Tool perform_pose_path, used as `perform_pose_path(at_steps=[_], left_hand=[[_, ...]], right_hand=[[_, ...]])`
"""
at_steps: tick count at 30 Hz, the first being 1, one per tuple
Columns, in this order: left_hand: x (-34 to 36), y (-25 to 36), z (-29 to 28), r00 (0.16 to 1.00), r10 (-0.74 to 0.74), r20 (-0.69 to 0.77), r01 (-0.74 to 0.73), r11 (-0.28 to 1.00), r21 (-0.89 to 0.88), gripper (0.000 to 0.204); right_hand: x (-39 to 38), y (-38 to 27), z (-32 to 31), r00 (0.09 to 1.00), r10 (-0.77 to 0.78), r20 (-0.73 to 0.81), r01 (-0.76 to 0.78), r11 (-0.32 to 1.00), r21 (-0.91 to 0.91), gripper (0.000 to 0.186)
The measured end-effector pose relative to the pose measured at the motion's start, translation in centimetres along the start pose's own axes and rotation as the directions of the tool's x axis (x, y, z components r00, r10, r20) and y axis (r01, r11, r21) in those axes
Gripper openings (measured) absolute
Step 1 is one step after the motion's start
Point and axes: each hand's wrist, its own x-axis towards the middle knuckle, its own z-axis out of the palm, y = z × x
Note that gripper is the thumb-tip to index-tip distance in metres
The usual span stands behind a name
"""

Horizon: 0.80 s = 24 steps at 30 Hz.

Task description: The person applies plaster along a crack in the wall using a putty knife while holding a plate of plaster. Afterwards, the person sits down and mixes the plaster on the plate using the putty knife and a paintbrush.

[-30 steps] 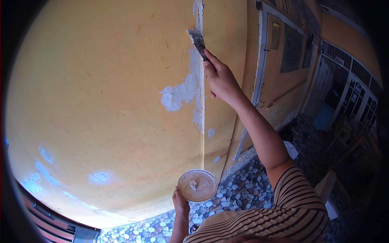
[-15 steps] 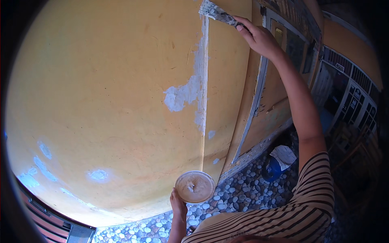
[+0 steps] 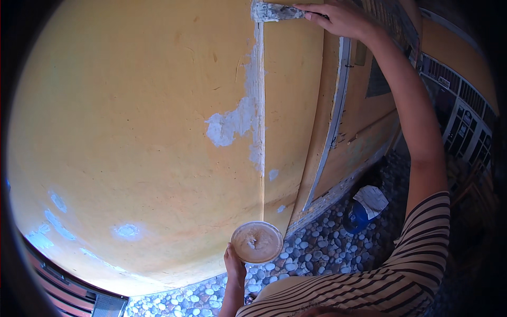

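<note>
Scraper [image 3: 277, 12] swung nearly level, caked grey-white, hands [image 3: 346, 19] [image 3: 235, 266] gripping it and round tub [image 3: 259, 262] of beige paste [image 3: 265, 242]

Place: I'm seemingly viewing a home's exterior.
Floor [image 3: 327, 253]: pebble pattern is spreading below the right fingers [image 3: 315, 8].
Door [image 3: 460, 131]: dark panes are showing rightward.

The wall [image 3: 142, 116] is yellow, the sleeve [image 3: 425, 232] dark-striped beige.
</note>
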Motion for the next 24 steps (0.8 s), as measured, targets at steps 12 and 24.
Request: perform_pose_path(at_steps=[12, 24], left_hand=[[0.1, 0.7, -0.8, 1.000, -0.014, -0.018, 0.013, 1.000, -0.014, 0.046], [0.2, 0.4, -0.5, 1.000, -0.013, 0.020, 0.014, 0.999, -0.037, 0.048]], right_hand=[[-2.3, -1.6, -6.2, 0.967, 0.190, 0.172, -0.223, 0.954, 0.198, 0.039], [-3.1, -9.4, 0.0, 0.887, 0.461, 0.010, -0.424, 0.806, 0.413, 0.045]])
